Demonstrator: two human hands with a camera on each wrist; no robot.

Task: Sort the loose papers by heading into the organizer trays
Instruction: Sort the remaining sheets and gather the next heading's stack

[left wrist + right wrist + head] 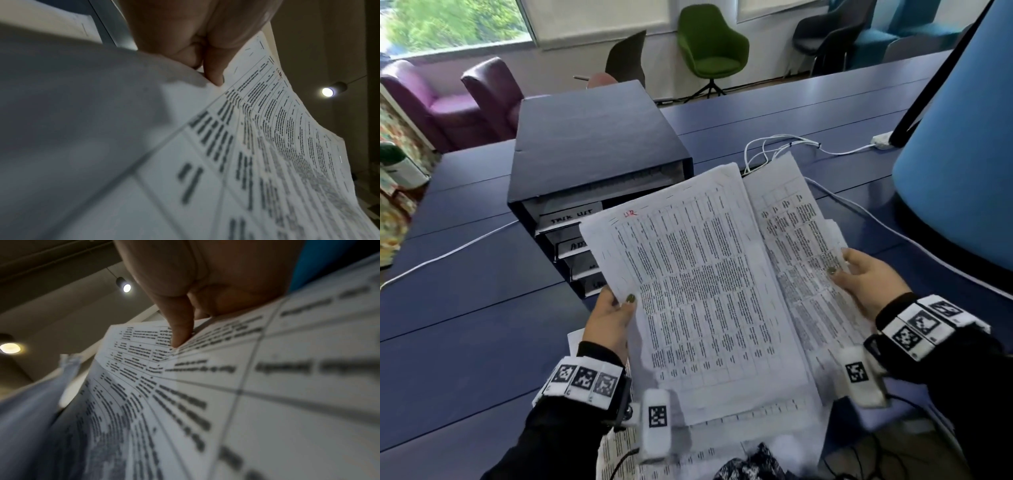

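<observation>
Sheets (709, 291) are gripped at the left edge by the left hand (607, 320), thumb on top, just before the organizer (599, 154); a stack (796, 240) is pinched at its right edge by the right hand (866, 281). From the left wrist, a thumb (213, 71) is seen pressed onto printed paper. From the right wrist, a thumb (180, 327) is seen clamped on the stack's table print.

Two hands (609, 322) (866, 284); one organizer (599, 150); four labelled trays (571, 219); two held sheets (709, 291).
</observation>
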